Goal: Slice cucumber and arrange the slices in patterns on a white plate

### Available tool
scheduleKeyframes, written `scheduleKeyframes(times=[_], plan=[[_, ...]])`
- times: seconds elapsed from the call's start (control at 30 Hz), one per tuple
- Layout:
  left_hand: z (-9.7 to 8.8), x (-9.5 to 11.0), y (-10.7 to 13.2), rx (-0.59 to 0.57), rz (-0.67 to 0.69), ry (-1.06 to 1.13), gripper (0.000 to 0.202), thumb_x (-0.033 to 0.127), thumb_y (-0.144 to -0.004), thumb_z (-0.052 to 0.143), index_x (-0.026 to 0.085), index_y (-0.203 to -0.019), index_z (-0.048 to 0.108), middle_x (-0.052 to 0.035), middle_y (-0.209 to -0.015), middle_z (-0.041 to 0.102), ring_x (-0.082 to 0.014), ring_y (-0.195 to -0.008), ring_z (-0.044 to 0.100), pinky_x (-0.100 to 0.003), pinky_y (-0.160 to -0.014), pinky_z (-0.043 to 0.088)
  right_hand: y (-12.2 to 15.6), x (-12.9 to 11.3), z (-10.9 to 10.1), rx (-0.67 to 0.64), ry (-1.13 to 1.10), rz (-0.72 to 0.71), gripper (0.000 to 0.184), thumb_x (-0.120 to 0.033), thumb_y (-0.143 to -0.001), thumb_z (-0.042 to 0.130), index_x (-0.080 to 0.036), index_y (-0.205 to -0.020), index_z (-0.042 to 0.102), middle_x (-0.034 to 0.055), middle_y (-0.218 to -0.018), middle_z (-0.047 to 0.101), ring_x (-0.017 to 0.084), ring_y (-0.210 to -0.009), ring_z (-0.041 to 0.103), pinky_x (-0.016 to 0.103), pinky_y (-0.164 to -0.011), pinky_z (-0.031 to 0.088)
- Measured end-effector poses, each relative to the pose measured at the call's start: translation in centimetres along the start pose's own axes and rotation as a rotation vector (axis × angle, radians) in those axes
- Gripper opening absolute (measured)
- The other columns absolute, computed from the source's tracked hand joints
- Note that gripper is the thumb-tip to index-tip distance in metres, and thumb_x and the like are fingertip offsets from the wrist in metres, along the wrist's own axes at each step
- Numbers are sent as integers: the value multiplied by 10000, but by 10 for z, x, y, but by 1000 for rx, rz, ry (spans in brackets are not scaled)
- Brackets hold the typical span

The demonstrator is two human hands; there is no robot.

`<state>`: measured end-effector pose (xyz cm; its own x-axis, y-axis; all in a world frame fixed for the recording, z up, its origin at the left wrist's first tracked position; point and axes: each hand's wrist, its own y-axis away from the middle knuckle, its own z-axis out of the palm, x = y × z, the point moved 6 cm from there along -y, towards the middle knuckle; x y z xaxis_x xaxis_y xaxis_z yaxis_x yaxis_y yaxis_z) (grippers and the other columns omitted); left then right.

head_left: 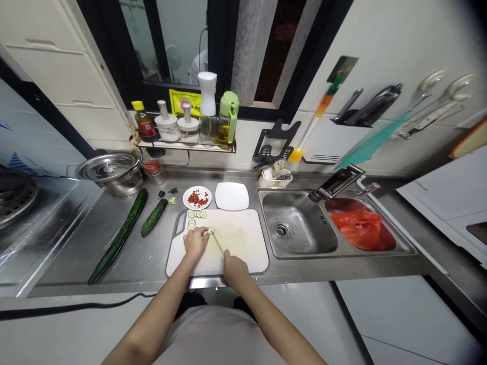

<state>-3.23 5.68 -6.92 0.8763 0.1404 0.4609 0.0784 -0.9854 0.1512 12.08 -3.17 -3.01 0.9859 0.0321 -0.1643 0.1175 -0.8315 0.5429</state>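
Observation:
A white cutting board (243,243) lies on the steel counter in front of me. My left hand (195,242) rests on it, fingers curled over a piece of cucumber (210,230) whose cut end shows at the fingertips. My right hand (235,268) is closed on a knife (218,244), its blade pointing toward the cucumber piece. Several cucumber slices (196,218) lie at the board's far left corner.
Left of the board lie a long cucumber (119,235) and a shorter one (154,217). Behind it stand a plate of chopped red chilli (197,197) and a white plate (232,196). A sink (297,228) with a red bag (359,228) is at right, a steel pot (110,173) at left.

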Motion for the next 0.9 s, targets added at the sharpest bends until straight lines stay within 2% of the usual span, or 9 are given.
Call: scheduleKeyframes(times=[0.4, 0.7, 0.9], plan=[[-4, 4, 3, 16, 19, -21, 292, 380, -872, 508, 308, -1095, 682, -51, -991, 691, -264, -1013, 552, -390, -853, 337, -4, -4, -6, 5, -41, -5, 413, -56, -835, 392, -118, -1241, 434, 177, -1010, 668, 270, -986, 647, 346, -765, 474], [-2, 1, 3, 24, 6, -19, 301, 396, -880, 483, 304, -1084, 685, -55, -1059, 684, -261, -1029, 539, -394, -853, 330, -8, -7, -11, -19, -61, -4, 345, -48, -837, 403, -132, -1166, 467, 165, -977, 673, 260, -954, 654, 326, -737, 470], [-2, 1, 3, 28, 3, -11, 289, 404, -875, 490, 310, -1066, 686, -45, -1017, 687, -260, -1016, 545, -392, -844, 333, -8, -9, -14, -11, -68, -11, 360, -43, -835, 403, -133, -1179, 458, 164, -997, 669, 257, -976, 645, 324, -748, 461]])
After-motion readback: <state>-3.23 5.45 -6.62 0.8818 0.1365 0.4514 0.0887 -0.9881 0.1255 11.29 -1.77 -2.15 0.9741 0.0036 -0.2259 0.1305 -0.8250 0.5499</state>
